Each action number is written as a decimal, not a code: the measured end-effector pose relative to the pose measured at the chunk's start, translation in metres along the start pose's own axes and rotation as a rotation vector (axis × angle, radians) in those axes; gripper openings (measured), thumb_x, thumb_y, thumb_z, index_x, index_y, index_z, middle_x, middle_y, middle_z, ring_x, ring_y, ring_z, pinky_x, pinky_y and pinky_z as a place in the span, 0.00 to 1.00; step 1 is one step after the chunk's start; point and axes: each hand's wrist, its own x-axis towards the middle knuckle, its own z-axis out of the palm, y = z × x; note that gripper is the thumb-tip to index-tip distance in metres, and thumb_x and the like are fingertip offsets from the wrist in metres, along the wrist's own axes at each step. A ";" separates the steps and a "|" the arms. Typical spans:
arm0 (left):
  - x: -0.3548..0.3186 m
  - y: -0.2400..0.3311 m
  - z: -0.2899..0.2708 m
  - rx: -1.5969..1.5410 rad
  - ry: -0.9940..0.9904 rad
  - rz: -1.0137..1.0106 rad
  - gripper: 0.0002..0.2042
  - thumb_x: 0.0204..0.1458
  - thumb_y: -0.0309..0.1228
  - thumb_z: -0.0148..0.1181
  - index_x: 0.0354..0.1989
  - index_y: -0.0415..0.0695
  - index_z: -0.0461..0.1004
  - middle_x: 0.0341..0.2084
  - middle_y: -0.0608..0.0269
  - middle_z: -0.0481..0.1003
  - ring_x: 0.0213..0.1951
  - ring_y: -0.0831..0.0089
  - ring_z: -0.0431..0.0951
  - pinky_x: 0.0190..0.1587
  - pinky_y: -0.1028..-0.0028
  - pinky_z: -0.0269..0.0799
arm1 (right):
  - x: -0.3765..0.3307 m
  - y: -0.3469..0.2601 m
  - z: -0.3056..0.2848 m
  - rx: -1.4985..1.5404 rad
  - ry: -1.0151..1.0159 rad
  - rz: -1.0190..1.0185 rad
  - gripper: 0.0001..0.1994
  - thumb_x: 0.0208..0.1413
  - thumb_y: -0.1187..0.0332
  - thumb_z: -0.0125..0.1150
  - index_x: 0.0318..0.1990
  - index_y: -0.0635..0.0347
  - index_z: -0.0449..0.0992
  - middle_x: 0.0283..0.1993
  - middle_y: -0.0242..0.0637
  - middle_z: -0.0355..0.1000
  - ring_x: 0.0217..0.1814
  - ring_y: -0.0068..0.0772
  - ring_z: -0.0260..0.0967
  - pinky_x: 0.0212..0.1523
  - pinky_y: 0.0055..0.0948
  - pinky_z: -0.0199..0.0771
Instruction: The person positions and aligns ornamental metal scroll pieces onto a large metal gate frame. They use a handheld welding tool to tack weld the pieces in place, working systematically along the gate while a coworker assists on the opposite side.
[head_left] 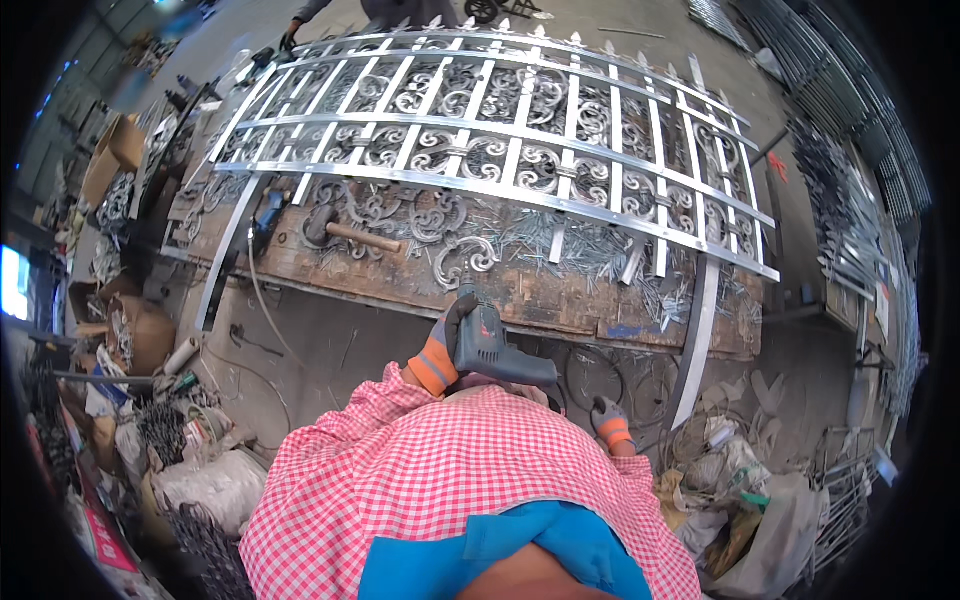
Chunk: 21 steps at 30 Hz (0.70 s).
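My left hand (440, 350), in a grey glove with an orange cuff, grips a grey-blue power drill (492, 350) in front of my chest, its nose pointing up toward the bench edge. Lower down, my right hand (608, 416) in a matching glove hangs by my side; its fingers are too small to read. Ahead lies a silvery ornamental fence panel (520, 130) with scrollwork and spear tips, flat on a worn wooden workbench (540, 300). A loose scroll piece (462, 258) rests near the bench's front edge.
A wooden-handled hammer (345, 235) and a blue angle grinder (268, 212) lie on the bench's left part. Another person's gloved hand (291, 38) reaches the panel's far corner. Scrap, sacks and cardboard boxes (120, 150) crowd the floor left; metal bars (850, 200) are stacked right.
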 end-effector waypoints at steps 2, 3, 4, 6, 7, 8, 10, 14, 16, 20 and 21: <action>-0.008 -0.002 0.001 -0.036 -0.008 0.031 0.17 0.57 0.42 0.56 0.48 0.44 0.71 0.35 0.58 0.76 0.36 0.64 0.79 0.42 0.61 0.80 | 0.029 -0.048 -0.054 0.118 0.141 -0.191 0.20 0.51 0.61 0.59 0.52 0.54 0.76 0.51 0.46 0.75 0.55 0.51 0.71 0.57 0.44 0.69; -0.012 -0.002 0.004 -0.049 -0.001 0.039 0.17 0.57 0.43 0.56 0.48 0.44 0.71 0.35 0.58 0.76 0.36 0.64 0.79 0.42 0.61 0.80 | 0.039 -0.076 -0.073 0.177 0.247 -0.302 0.20 0.51 0.64 0.60 0.52 0.58 0.75 0.50 0.47 0.75 0.53 0.51 0.71 0.56 0.42 0.70; -0.016 -0.001 0.011 -0.062 0.001 0.042 0.17 0.57 0.43 0.56 0.47 0.44 0.71 0.35 0.58 0.76 0.37 0.64 0.79 0.42 0.60 0.80 | 0.052 -0.100 -0.086 0.200 0.304 -0.400 0.20 0.51 0.66 0.61 0.53 0.60 0.74 0.49 0.47 0.75 0.53 0.51 0.71 0.55 0.42 0.70; -0.023 0.007 0.011 -0.142 -0.088 -0.004 0.17 0.58 0.43 0.55 0.48 0.44 0.71 0.36 0.58 0.76 0.37 0.64 0.79 0.43 0.60 0.80 | 0.037 -0.197 -0.137 0.244 0.215 -0.564 0.23 0.51 0.66 0.62 0.56 0.60 0.72 0.51 0.47 0.74 0.54 0.50 0.70 0.57 0.41 0.69; -0.019 0.009 0.006 -0.163 -0.087 -0.009 0.17 0.58 0.43 0.56 0.49 0.44 0.71 0.36 0.58 0.76 0.37 0.64 0.79 0.43 0.59 0.80 | 0.025 -0.237 -0.152 0.230 0.184 -0.672 0.25 0.51 0.66 0.63 0.58 0.59 0.70 0.52 0.47 0.74 0.55 0.50 0.70 0.58 0.41 0.68; -0.009 0.008 -0.003 -0.185 -0.085 -0.016 0.18 0.59 0.44 0.56 0.49 0.44 0.71 0.37 0.58 0.76 0.37 0.64 0.79 0.43 0.59 0.80 | 0.014 -0.272 -0.160 0.217 0.149 -0.776 0.27 0.50 0.66 0.64 0.60 0.59 0.69 0.53 0.47 0.73 0.57 0.50 0.69 0.59 0.41 0.67; -0.003 0.017 -0.018 -0.192 -0.052 -0.056 0.20 0.59 0.45 0.55 0.52 0.43 0.70 0.40 0.57 0.76 0.39 0.63 0.79 0.44 0.59 0.79 | 0.002 -0.331 -0.156 0.159 -0.053 -0.861 0.40 0.47 0.53 0.69 0.66 0.61 0.61 0.58 0.51 0.69 0.60 0.50 0.66 0.61 0.40 0.65; -0.006 0.060 -0.042 -0.115 0.091 0.028 0.21 0.61 0.47 0.54 0.50 0.40 0.70 0.40 0.55 0.76 0.38 0.64 0.80 0.43 0.62 0.81 | -0.008 -0.424 -0.115 -0.141 -0.170 -0.758 0.53 0.42 0.42 0.70 0.70 0.64 0.52 0.58 0.51 0.69 0.57 0.51 0.69 0.58 0.40 0.68; -0.009 0.088 -0.062 -0.043 0.116 0.060 0.20 0.61 0.47 0.53 0.49 0.41 0.70 0.38 0.56 0.76 0.38 0.66 0.80 0.42 0.64 0.81 | -0.006 -0.468 -0.099 -0.224 -0.269 -0.562 0.57 0.39 0.39 0.70 0.71 0.64 0.49 0.58 0.52 0.69 0.55 0.52 0.70 0.56 0.40 0.70; -0.016 0.151 -0.069 0.211 0.244 0.182 0.20 0.62 0.46 0.53 0.48 0.41 0.69 0.36 0.61 0.76 0.37 0.71 0.79 0.39 0.71 0.78 | 0.025 -0.505 -0.038 0.059 -0.166 -0.657 0.54 0.41 0.43 0.70 0.70 0.66 0.50 0.56 0.52 0.70 0.52 0.54 0.72 0.52 0.42 0.73; -0.019 0.167 -0.071 0.296 0.251 0.228 0.20 0.62 0.46 0.54 0.48 0.41 0.69 0.36 0.61 0.76 0.37 0.72 0.79 0.39 0.71 0.78 | 0.028 -0.515 -0.026 0.106 -0.122 -0.689 0.53 0.42 0.45 0.70 0.69 0.66 0.50 0.56 0.52 0.70 0.52 0.54 0.72 0.51 0.43 0.74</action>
